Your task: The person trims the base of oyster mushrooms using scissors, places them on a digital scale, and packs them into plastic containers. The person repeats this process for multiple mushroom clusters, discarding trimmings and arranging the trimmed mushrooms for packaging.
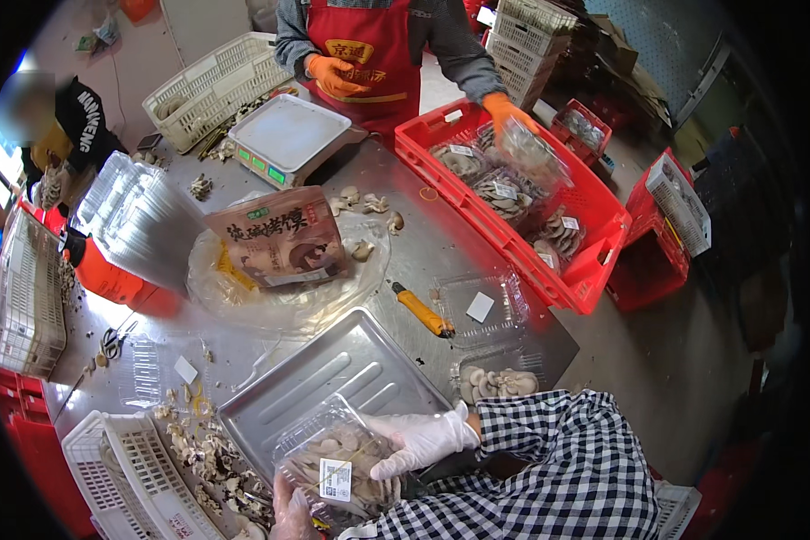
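Observation:
A clear plastic box of oyster mushrooms (349,486) with a white label is held over the near edge of a metal tray (360,360). My right hand (423,441), in a white glove, grips its right side, thumb near the label. Its lower left edge is grasped by my left hand (295,515), partly cut off by the picture's lower edge. The clear lid (324,418) shows at the far side of the box. Right of the metal tray sits another clear box with mushrooms (498,382). Beyond it, an open clear box (481,306) contains a white label.
Across the table a co-worker's orange-gloved hand (513,117) holds a pack over a red crate (513,252). A scale (288,135), brown bag (279,238), yellow cutter (420,309) and stacked clear boxes (139,211) occupy the table. Mushroom scraps (211,459) and a white crate (139,477) lie left.

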Action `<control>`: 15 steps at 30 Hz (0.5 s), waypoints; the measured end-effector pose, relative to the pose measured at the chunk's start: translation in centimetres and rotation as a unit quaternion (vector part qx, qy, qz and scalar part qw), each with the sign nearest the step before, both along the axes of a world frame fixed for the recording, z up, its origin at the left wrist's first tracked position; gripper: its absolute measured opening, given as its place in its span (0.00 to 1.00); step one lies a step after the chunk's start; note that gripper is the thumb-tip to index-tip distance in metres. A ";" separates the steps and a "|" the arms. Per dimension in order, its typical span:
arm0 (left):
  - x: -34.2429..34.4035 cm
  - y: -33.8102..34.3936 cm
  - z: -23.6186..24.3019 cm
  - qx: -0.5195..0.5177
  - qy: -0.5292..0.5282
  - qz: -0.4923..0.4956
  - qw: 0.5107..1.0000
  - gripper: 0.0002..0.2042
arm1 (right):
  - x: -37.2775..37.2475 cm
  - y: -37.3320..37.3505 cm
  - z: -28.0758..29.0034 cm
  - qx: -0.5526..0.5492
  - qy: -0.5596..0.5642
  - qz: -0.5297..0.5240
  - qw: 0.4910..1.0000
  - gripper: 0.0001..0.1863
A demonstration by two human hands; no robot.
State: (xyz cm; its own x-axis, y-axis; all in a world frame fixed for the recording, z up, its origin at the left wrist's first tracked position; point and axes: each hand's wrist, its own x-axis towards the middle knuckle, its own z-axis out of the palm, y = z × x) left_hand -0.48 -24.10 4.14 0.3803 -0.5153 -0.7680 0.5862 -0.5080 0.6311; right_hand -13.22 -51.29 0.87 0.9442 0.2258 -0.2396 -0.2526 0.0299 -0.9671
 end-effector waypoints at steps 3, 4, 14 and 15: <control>-0.9 -0.9 -0.1 -0.087 -0.035 0.140 0.986 0.19 | -1.9 1.3 -0.2 -0.071 -0.050 -0.162 0.983 0.64; -1.3 -3.0 1.5 -0.076 -0.023 0.225 0.971 0.18 | -1.5 0.8 1.9 -0.050 -0.049 -0.201 0.977 0.63; -4.6 -13.0 3.2 -0.400 -0.326 -0.074 0.854 0.40 | -10.6 -6.0 5.2 0.426 -0.081 -0.416 0.799 0.44; -4.8 -13.3 3.3 -0.388 -0.300 -0.055 0.870 0.36 | -12.0 -6.7 5.5 0.438 -0.077 -0.425 0.788 0.44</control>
State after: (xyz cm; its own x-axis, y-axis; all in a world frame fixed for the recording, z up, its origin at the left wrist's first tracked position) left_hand -5.24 -37.38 7.41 0.5078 -0.8487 0.1477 0.0074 0.1757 0.9844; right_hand -25.22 -57.99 6.34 0.8459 -0.4895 -0.2117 0.3373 0.7986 -0.4985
